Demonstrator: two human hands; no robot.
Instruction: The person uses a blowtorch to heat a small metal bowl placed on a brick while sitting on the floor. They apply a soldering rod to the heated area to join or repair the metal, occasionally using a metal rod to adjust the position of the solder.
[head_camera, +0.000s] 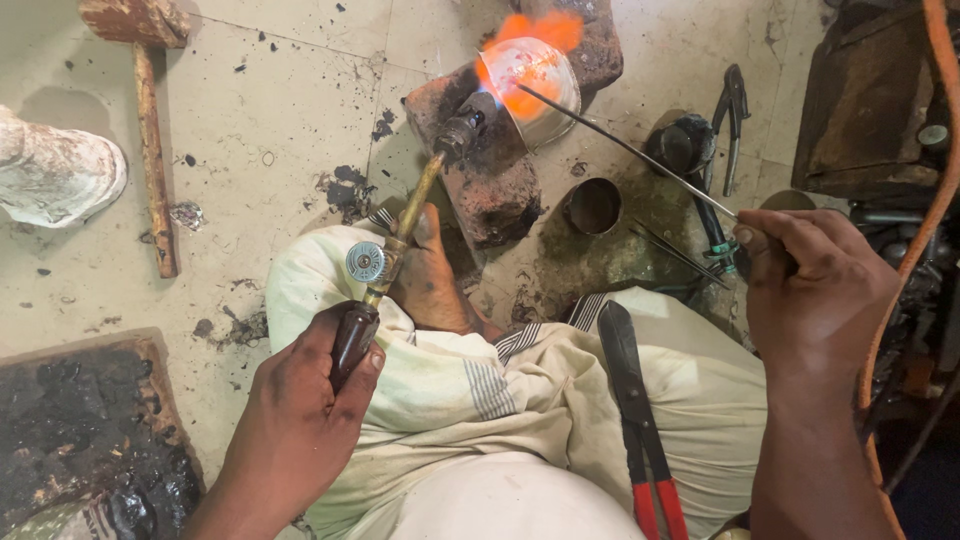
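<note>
Soot-stained floor tiles are recorded as the ground, with a hammer, a small round tin, pliers and red-handled cutters laid across the lap, their handles cut off at the lower edge. A brass torch, held in the left hand whose grip is wrapped tight on the dark wooden handle, is aligned lower-left to upper-right, its nozzle aimed at a metal bowl propped on bricks, partly obscured by orange flame. A thin rod, pinched between thumb and fingers of the right hand, is slanted up-left, its tip touching the bowl.
</note>
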